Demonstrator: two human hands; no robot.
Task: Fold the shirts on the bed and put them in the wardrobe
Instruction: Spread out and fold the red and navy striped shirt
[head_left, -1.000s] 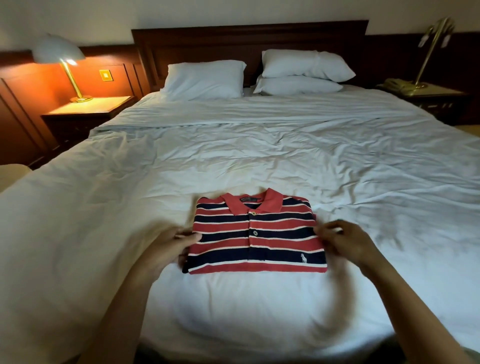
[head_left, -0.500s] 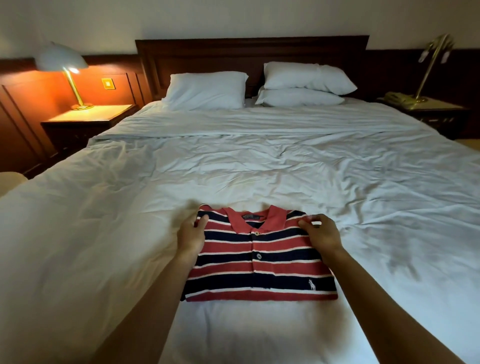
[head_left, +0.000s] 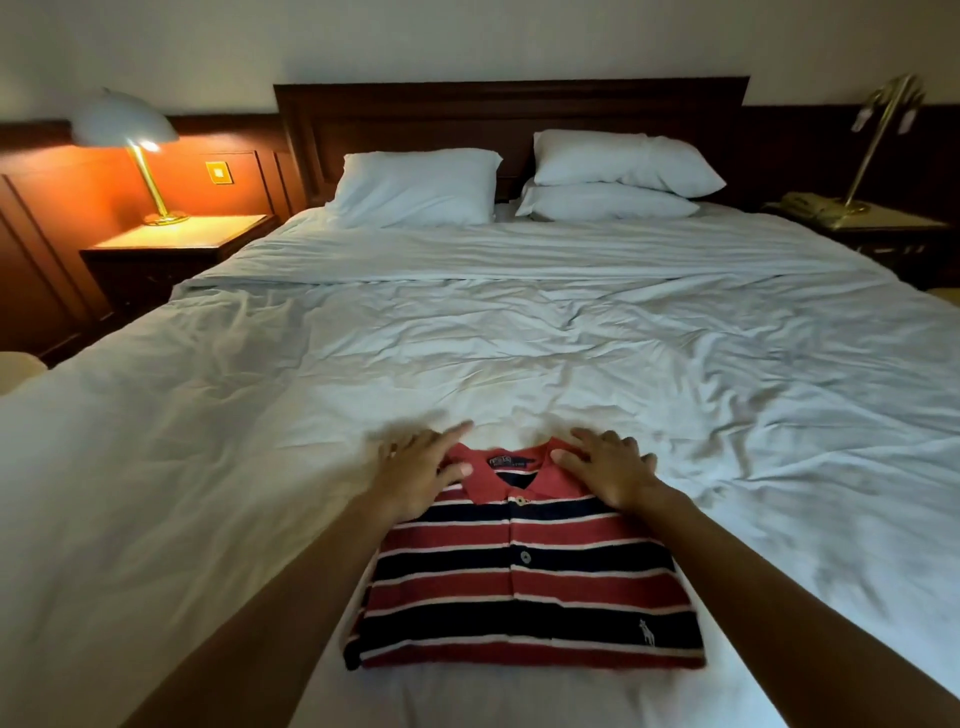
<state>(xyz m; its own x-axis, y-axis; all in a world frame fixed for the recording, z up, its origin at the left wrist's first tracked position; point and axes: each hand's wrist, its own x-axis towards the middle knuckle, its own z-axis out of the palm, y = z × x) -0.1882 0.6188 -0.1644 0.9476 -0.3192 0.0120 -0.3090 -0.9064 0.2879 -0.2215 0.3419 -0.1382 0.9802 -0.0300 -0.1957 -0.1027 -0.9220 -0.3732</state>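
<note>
Folded striped polo shirt (head_left: 524, 587) lies flat, collar away, buttons up, on the white bed (head_left: 519, 338) near its foot end, roughly centred. Half a second ago both hands pinched its far corners; now they lie flat.

Left hand (head_left: 415, 470): palm down, fingers spread, on the shirt's left shoulder, fingertips over onto the sheet, thumb by the collar (head_left: 485, 480). Right hand (head_left: 608, 470): likewise spread over the right shoulder, thumb at the collar. Neither grips anything.

Rumpled bare sheet all round the shirt, widest beyond it toward the pillows (head_left: 415, 187). The bed's left edge runs past a nightstand (head_left: 171, 244) with a lit lamp (head_left: 124, 124); second nightstand (head_left: 878, 228) far right.
</note>
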